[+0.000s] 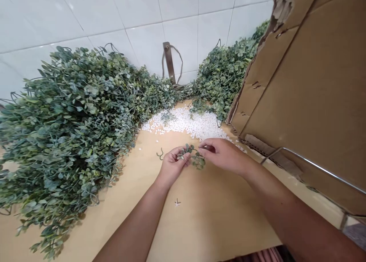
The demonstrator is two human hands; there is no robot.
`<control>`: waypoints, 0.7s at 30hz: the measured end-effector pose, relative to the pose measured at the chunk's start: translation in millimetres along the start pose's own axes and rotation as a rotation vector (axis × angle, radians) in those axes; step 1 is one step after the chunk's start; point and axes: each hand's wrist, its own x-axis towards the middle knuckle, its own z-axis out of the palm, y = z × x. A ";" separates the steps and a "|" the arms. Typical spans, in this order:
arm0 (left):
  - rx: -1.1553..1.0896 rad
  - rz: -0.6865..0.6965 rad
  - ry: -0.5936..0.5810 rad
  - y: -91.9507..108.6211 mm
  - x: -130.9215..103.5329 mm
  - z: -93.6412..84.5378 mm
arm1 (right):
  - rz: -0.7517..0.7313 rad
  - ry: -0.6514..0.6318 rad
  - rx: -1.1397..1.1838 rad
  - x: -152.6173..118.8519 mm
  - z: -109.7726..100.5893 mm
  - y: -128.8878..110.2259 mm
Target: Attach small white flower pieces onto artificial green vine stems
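Between my two hands, above the tan table surface, is a small artificial leaf sprig (198,161) with round green leaves. My left hand (175,159) pinches the sprig between thumb and fingers. On the other side, my right hand (214,150) has its thumb and forefinger closed at the end of the sprig's dark stem. Just beyond both hands lies a heap of small white beads (197,122). A bent green stem piece (160,154) rests left of my left hand, and a small star-shaped piece (177,203) lies nearer to me.
A large pile of artificial greenery (85,109) covers the left side, with another bunch (225,71) at the back right. A torn cardboard box (309,94) stands at the right, with a metal rod (320,168) before it. White wall tiles (183,33) rise behind.
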 end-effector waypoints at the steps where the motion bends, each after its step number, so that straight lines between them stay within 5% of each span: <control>1: 0.011 -0.014 -0.002 -1.2 -0.2 1.1 | -0.015 0.044 -0.080 -2.0 -4.4 -1.2; 5: 0.067 -0.046 -0.066 -3.5 -3.1 4.1 | -0.181 0.237 -0.081 0.2 -7.1 -2.4; 10: 0.034 0.002 -0.066 -3.1 -6.5 7.6 | -0.288 -0.082 0.109 1.6 22.7 4.0; 15: -0.049 -0.004 0.026 2.3 -3.0 8.8 | -0.259 -0.041 0.052 -1.5 30.7 8.7; 18: 0.087 -0.015 0.012 10.2 9.2 6.2 | -0.215 0.038 0.092 2.3 23.0 13.7; 21: 0.419 0.091 0.125 17.1 29.3 7.8 | -0.159 0.084 0.231 7.3 17.6 21.3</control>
